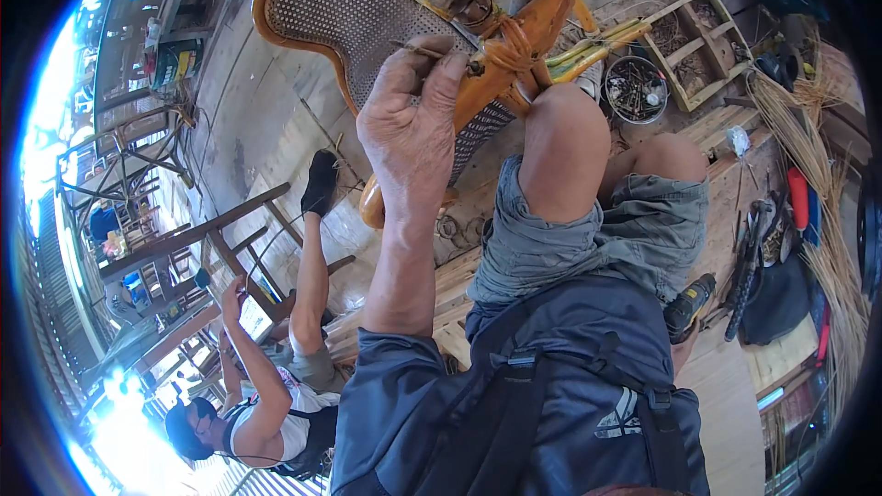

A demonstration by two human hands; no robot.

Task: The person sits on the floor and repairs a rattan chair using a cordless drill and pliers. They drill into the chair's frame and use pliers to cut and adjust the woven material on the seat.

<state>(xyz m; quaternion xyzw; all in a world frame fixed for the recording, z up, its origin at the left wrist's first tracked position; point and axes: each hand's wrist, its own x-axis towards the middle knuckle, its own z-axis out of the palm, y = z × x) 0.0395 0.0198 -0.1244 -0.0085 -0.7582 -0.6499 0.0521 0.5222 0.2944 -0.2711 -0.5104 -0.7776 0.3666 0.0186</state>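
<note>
My left hand [409,129] is raised in front of a glossy orange-brown rattan chair [542,23]. Its thumb and fingers are pinched around a thin brown strip [415,50], close to the chair's frame. A wrapped binding [511,48] covers the frame joint just right of my fingertips. Woven cane panel [354,14] fills the part of the chair beyond the hand. At my right side, a patch of skin shows below a black and yellow object [691,303]; it may be my right hand, but its fingers are hidden.
A metal bowl [636,90] of small pieces and a wooden compartment tray [698,46] stand at the far right. Pliers [751,262], a red-handled tool [797,197] and long fibre strands [818,174] lie on the right. Another person [276,404] works at the left near a wooden frame [197,239].
</note>
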